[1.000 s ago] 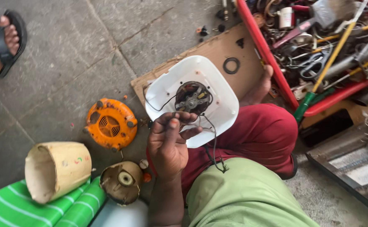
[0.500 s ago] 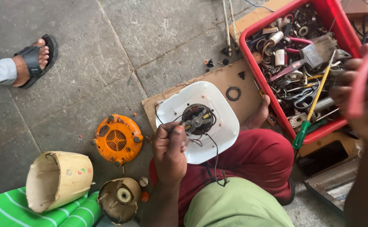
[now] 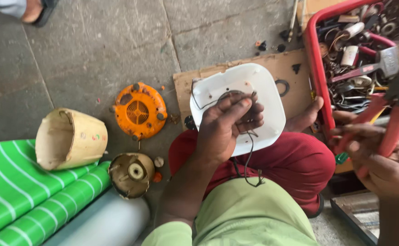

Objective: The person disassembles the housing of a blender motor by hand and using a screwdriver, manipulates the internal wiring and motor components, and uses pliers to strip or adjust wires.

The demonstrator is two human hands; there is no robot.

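My left hand (image 3: 229,125) rests on the middle of a white plastic appliance base (image 3: 265,93), fingers pinched on the dark motor part and black wires (image 3: 249,161) at its centre. The base lies on my red-trousered knee (image 3: 299,164) over a sheet of cardboard (image 3: 286,68). My right hand (image 3: 381,159) is at the right edge, closed around red-handled pliers (image 3: 391,123) whose dark jaws point up toward the red crate (image 3: 315,68).
An orange vented round cover (image 3: 140,110), a cream plastic housing (image 3: 69,139) and a brown round motor part (image 3: 131,174) lie on the stone floor at left. A green striped cloth (image 3: 21,191) is at lower left. The crate holds several tools and scrap. Another person's sandalled foot (image 3: 37,9) is at top left.
My right hand came down from the crate holding the red pliers, now nearer me. My left hand shifted onto the base's centre, covering the motor. The view moved left.
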